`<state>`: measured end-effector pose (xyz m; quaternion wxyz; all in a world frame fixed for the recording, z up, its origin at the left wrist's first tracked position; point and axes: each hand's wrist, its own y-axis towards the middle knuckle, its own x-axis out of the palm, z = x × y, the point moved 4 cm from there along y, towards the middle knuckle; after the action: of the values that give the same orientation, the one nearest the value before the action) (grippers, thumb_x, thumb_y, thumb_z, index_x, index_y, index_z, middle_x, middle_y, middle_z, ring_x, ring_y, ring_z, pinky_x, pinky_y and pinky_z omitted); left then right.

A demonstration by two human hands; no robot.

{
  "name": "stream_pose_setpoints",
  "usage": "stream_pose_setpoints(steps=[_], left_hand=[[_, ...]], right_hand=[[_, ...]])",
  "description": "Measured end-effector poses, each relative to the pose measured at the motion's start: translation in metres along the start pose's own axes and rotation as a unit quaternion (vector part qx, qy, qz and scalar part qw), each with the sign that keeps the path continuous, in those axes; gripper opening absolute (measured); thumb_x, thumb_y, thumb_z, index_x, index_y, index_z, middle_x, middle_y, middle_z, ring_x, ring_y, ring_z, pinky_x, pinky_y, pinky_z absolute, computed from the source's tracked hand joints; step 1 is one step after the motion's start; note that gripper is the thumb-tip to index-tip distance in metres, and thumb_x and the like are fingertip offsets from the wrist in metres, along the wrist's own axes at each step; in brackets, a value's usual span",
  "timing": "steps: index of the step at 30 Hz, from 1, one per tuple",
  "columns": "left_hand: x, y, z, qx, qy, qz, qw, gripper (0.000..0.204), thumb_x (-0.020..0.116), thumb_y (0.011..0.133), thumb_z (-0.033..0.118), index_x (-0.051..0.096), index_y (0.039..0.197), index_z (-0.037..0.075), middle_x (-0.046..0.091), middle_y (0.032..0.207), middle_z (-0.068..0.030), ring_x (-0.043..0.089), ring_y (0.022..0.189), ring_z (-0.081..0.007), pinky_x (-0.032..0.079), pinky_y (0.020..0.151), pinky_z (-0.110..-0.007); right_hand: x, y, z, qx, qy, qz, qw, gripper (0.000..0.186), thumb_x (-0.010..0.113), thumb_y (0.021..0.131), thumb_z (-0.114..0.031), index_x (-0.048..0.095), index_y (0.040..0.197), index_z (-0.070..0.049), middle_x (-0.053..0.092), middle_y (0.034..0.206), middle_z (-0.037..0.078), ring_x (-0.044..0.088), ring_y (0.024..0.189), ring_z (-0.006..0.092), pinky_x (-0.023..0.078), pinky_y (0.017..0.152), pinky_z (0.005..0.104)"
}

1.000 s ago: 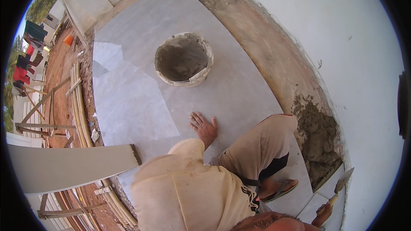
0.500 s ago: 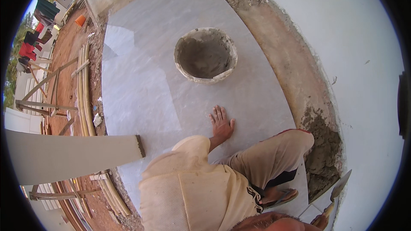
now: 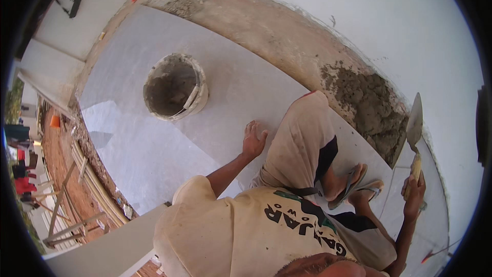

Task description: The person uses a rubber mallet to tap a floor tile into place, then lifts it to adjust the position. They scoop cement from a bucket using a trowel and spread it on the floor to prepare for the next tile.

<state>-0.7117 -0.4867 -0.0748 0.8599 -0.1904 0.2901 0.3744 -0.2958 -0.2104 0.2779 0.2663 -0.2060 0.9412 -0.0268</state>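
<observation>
My left hand rests palm-down on the large grey tiled surface, fingers apart, close to my bent knee. My right hand is closed on the handle of a trowel at the right, its blade pointing up beside the wall. Below and left of that blade, a patch of wet grey mortar lies along the strip of rough floor at the tile edge. A white bucket, crusted with mortar and holding more of it, stands on the tiles above and left of my left hand.
A white wall curves along the top and right. At the left are bundled bamboo poles, wooden frames, red soil, an orange bucket and hanging clothes. A pale beam crosses the lower left. My sandalled feet are beside the mortar.
The view has swung, shifting the bucket left in the picture and the mortar patch up. My right hand has raised the trowel beside the mortar. My left hand remains on the tiles.
</observation>
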Motion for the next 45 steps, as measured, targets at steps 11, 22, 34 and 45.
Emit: stream_pose_setpoints(steps=[11, 22, 34, 45], left_hand=[[0.024, -0.026, 0.026, -0.329, -0.429, -0.340, 0.769, 0.056, 0.053, 0.098, 0.034, 0.042, 0.144, 0.003, 0.056, 0.137, -0.0136, 0.056, 0.124, -0.0280, 0.047, 0.103, -0.041], [0.037, 0.152, -0.016, 0.012, -0.361, -0.179, 0.915, 0.055, 0.050, 0.098, 0.046, 0.048, 0.133, 0.002, 0.056, 0.131, -0.0159, 0.055, 0.120, -0.0289, 0.045, 0.098, -0.046], [0.068, 0.171, 0.007, -0.021, 0.337, 0.243, 0.910, 0.058, 0.047, 0.099, 0.050, 0.049, 0.131, 0.002, 0.054, 0.131, -0.0168, 0.053, 0.120, -0.0307, 0.043, 0.098, -0.047], [0.069, 0.187, 0.012, 0.005, 0.401, 0.336, 0.852, 0.060, 0.044, 0.099, 0.054, 0.049, 0.130, 0.002, 0.052, 0.131, -0.0177, 0.051, 0.121, -0.0323, 0.041, 0.099, -0.049]], right_hand=[[-0.049, -0.014, 0.037, -0.003, 0.064, 0.059, 0.996, 0.039, 0.053, 0.097, -0.031, 0.053, 0.119, 0.000, 0.048, 0.064, 0.000, 0.043, 0.053, 0.0064, 0.036, 0.048, 0.0223], [-0.079, 0.023, 0.098, 0.090, -0.124, 0.115, 0.982, 0.040, 0.060, 0.087, -0.023, 0.051, 0.119, -0.001, 0.060, 0.082, 0.013, 0.059, 0.072, 0.0185, 0.048, 0.069, 0.0332], [-0.069, 0.124, 0.220, 0.151, -0.457, 0.020, 0.876, 0.047, 0.059, 0.093, -0.037, 0.050, 0.125, -0.003, 0.068, 0.101, 0.025, 0.065, 0.099, 0.0413, 0.050, 0.086, 0.0515], [-0.050, 0.233, 0.329, 0.197, -0.461, 0.056, 0.864, 0.049, 0.050, 0.097, -0.040, 0.048, 0.129, -0.004, 0.068, 0.106, 0.025, 0.064, 0.103, 0.0416, 0.049, 0.088, 0.0522]])
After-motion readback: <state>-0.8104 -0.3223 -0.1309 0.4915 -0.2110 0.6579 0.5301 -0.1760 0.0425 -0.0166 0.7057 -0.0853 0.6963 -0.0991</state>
